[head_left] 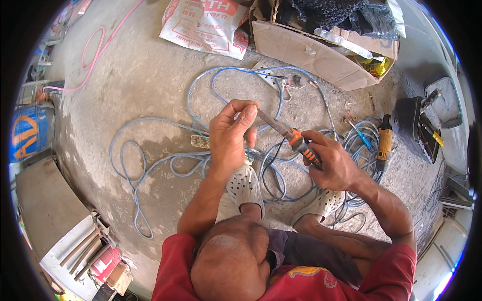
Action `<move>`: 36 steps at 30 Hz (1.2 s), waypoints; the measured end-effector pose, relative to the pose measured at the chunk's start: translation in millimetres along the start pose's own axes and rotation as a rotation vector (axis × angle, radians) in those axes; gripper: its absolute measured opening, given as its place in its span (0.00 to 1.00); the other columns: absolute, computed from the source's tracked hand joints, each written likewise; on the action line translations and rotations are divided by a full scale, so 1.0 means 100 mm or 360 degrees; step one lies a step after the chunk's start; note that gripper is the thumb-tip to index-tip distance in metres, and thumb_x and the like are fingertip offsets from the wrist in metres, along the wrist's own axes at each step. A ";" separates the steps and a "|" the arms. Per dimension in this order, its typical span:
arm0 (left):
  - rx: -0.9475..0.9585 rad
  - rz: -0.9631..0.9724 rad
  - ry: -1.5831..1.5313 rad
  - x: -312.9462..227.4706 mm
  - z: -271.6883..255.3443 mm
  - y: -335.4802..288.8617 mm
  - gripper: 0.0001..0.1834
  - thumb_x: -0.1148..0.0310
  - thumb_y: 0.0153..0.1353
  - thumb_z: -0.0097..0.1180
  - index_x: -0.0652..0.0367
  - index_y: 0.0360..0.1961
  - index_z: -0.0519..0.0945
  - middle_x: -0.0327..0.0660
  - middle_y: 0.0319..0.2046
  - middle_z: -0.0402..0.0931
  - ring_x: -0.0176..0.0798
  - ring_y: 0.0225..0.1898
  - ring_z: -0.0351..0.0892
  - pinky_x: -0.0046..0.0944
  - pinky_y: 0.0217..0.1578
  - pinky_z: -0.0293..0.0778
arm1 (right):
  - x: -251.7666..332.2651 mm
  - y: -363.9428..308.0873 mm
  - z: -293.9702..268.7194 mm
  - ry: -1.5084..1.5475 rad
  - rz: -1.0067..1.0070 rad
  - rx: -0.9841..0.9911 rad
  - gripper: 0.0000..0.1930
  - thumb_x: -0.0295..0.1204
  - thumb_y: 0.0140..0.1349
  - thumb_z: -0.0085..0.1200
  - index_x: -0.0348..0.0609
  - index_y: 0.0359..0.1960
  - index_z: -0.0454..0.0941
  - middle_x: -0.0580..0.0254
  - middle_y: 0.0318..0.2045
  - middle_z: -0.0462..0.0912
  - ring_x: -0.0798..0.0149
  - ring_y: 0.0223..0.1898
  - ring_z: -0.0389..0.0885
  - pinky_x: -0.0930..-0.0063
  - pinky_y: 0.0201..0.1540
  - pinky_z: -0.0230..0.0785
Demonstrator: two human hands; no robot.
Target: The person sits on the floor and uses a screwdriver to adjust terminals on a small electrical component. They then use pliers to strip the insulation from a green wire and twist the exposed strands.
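My right hand [333, 163] is wrapped around the orange-and-black handle of a flat-bladed hand tool [275, 124]. Its metal blade slants up and left, with the tip at the thumb and fingers of my left hand [233, 133]. That hand is closed in a pinch; whatever lies between its fingertips is too small to make out. A thin greenish wire [247, 152] hangs beneath it. On the floor below both hands, light-blue cable [165, 159] spreads in loose loops, and a pale socket strip [200, 141] lies left of my left hand.
My feet wear beige clogs [244, 184]. Ahead are a white socket strip [267, 76], a cement sack [206, 27] and a full cardboard box [311, 50]. At right lie a yellow power tool [384, 143], a blue-handled tool [362, 138] and a black bin [407, 118]. A blue drum [32, 131] stands left.
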State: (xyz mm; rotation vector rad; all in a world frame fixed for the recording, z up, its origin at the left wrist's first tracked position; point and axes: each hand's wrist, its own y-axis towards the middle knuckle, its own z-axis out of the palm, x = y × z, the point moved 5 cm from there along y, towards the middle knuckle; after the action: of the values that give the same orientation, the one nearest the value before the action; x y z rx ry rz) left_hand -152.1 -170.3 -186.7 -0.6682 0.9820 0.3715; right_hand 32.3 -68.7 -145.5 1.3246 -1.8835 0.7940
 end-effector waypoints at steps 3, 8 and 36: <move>0.0085 -0.0023 0.0098 0.00 -0.03 0.02 0.10 0.65 0.65 0.60 0.62 0.40 0.81 0.29 0.24 0.72 0.22 0.18 0.64 0.25 0.17 0.58 | -0.01 -0.01 -0.04 -0.0104 -0.0023 -0.0051 0.13 0.15 0.44 0.52 0.28 0.35 0.76 0.45 0.50 0.75 0.41 0.39 0.81 0.55 0.41 0.76; 0.0008 0.0516 0.0639 -0.08 0.04 0.07 0.06 0.72 0.66 0.58 0.63 0.40 0.81 0.29 0.24 0.72 0.20 0.19 0.60 0.23 0.18 0.58 | -0.03 0.00 -0.10 -0.0386 -0.0109 -0.0171 0.14 0.15 0.42 0.52 0.30 0.34 0.75 0.48 0.46 0.76 0.43 0.35 0.82 0.56 0.37 0.78; 0.0276 -0.0085 -0.0276 0.10 0.01 0.19 0.10 0.62 0.68 0.57 0.57 0.42 0.77 0.26 0.29 0.68 0.19 0.18 0.57 0.22 0.18 0.53 | -0.10 0.07 0.02 0.0524 0.0228 0.0327 0.21 0.20 0.42 0.52 0.33 0.43 0.80 0.43 0.52 0.74 0.44 0.47 0.79 0.58 0.50 0.72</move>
State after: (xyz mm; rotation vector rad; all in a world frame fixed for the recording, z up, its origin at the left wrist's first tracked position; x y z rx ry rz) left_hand -157.1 -155.2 -201.5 -0.4950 0.8192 0.2885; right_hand 27.1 -62.9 -155.2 1.1045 -1.6797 1.2274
